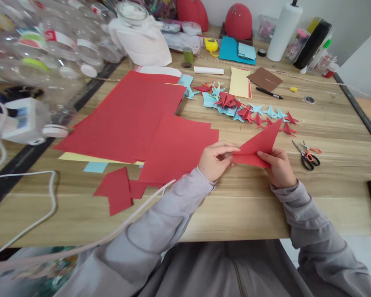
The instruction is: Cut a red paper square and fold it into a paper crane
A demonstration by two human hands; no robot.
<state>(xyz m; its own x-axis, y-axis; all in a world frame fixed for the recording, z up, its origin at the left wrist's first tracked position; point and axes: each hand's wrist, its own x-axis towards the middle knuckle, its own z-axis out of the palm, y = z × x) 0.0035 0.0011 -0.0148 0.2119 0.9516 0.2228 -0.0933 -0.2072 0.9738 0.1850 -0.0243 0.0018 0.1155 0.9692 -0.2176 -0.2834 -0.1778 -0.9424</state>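
Between my two hands is a folded piece of red paper (261, 140), one flap standing up to a point at the upper right. My left hand (215, 161) pinches its left corner between thumb and fingers. On the right side, my right hand (280, 166) grips the lower edge, thumb on top and fingers behind. Large red paper sheets (132, 111) lie stacked to the left of my hands. Beyond the held paper, small folded red and blue paper cranes (235, 105) lie in a cluster. Smaller red paper pieces (120, 192) rest near the front.
Black-handled scissors (307, 160) and a small orange-handled tool (311, 149) lie at right. A black pen (268, 93), brown paper (265, 79) and a yellow tape measure (211, 46) sit farther back. Plastic bottles (62, 45) crowd the left; a pale cable (142, 211) crosses my left sleeve.
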